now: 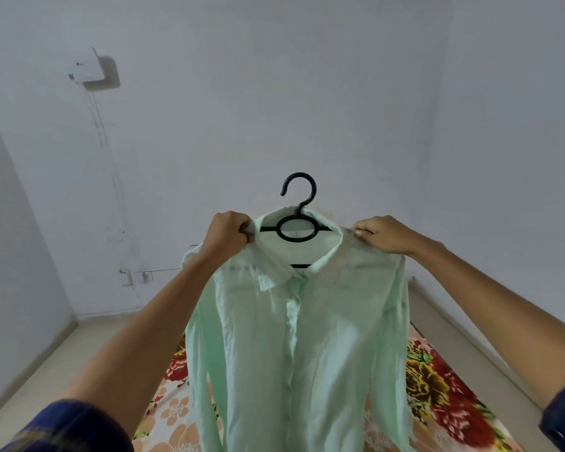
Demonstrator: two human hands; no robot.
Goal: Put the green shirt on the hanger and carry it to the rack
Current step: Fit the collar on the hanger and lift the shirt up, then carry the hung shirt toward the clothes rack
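I hold one green shirt (pixel 294 337) up in front of me on one black hanger (pixel 297 223), its hook free above the collar with bare white wall (pixel 307 93) behind. My left hand (pixel 227 234) grips the left shoulder seam, fingers curled into the cloth; my right hand (pixel 384 234) pinches the right shoulder the same way. The hem hangs over a floral bedspread (pixel 437 396), and strips of pale floor (pixel 30 363) run along both sides of it. One white box (pixel 90 68) is mounted high on the wall; its small mark is too blurred to read, as is the collar label.
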